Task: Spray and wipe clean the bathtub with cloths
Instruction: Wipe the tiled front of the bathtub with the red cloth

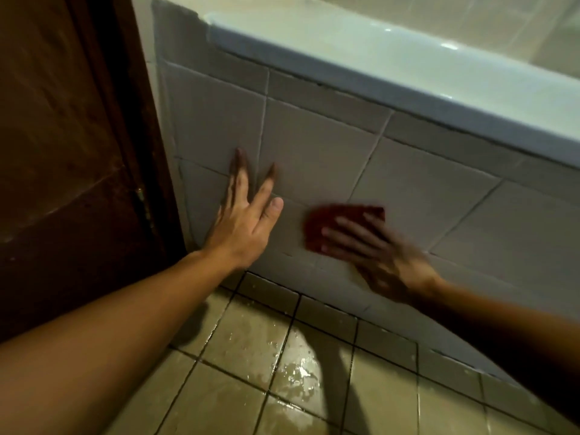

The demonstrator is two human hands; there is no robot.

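Low down, red cloth [326, 226] under right hand [383, 259]

The tan tiled floor [244, 334] with dark grout lines is wet, a glistening puddle [301, 372] lying on it.

2 arms show, both bare from the frame edge to the fingertips. The left forearm [110, 324] and left hand [244, 227] are sharp, the short thumbnail plain to see. The right forearm [502, 334] lies in shadow, and the right hand [386, 259] is smeared by blur.
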